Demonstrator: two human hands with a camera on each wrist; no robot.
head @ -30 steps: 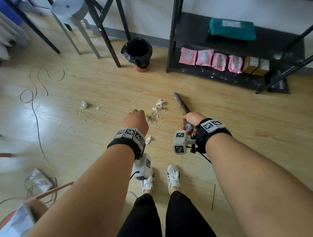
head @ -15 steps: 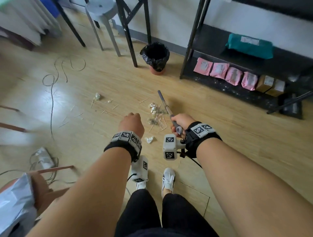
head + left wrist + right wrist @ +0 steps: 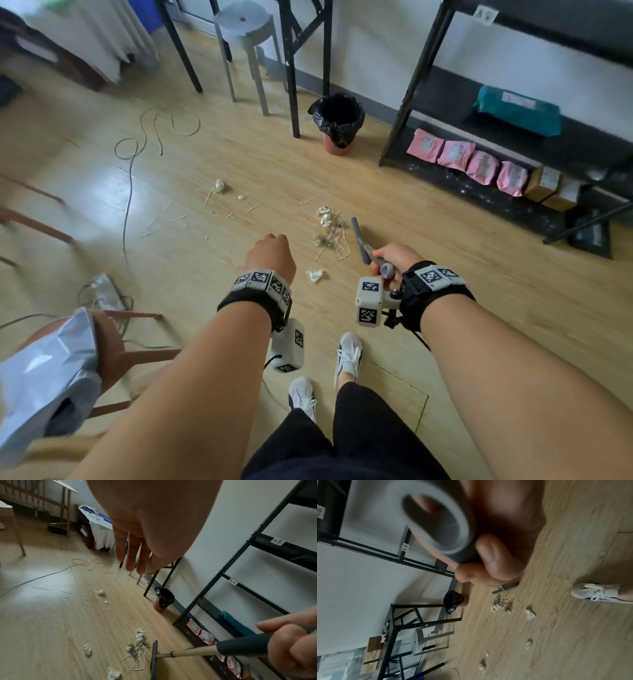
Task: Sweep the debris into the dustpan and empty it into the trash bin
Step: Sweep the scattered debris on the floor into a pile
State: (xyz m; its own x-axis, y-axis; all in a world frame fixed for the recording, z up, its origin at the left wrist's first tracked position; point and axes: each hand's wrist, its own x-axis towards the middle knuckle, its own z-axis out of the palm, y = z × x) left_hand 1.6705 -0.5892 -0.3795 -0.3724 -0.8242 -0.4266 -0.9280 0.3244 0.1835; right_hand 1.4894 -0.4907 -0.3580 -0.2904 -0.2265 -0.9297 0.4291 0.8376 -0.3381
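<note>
My right hand (image 3: 394, 258) grips the dark grey end of a broom handle (image 3: 240, 647). Its flat dark head (image 3: 154, 657) rests on the wooden floor, just right of a pile of debris (image 3: 329, 236) made of paper scraps and thin sticks. My left hand (image 3: 270, 251) hangs empty beside it, and its fingers (image 3: 135, 555) are straight in the left wrist view. More debris (image 3: 219, 186) lies scattered further left. One crumpled paper ball (image 3: 315, 275) sits between my hands. A trash bin (image 3: 337, 120) with a black liner stands by the wall. No dustpan is in view.
A black shelf rack (image 3: 411, 92) with pink packets (image 3: 455, 156), boxes and a teal parcel lines the right wall. A grey stool (image 3: 245, 20) and black table legs (image 3: 293, 85) stand near the bin. A cable (image 3: 130, 178) loops across the floor on the left, near a wooden chair (image 3: 113, 346).
My view has swung, so the bin and rack now sit further right. The right hand has drawn the broom handle closer to me. The broom head stays beside the pile.
</note>
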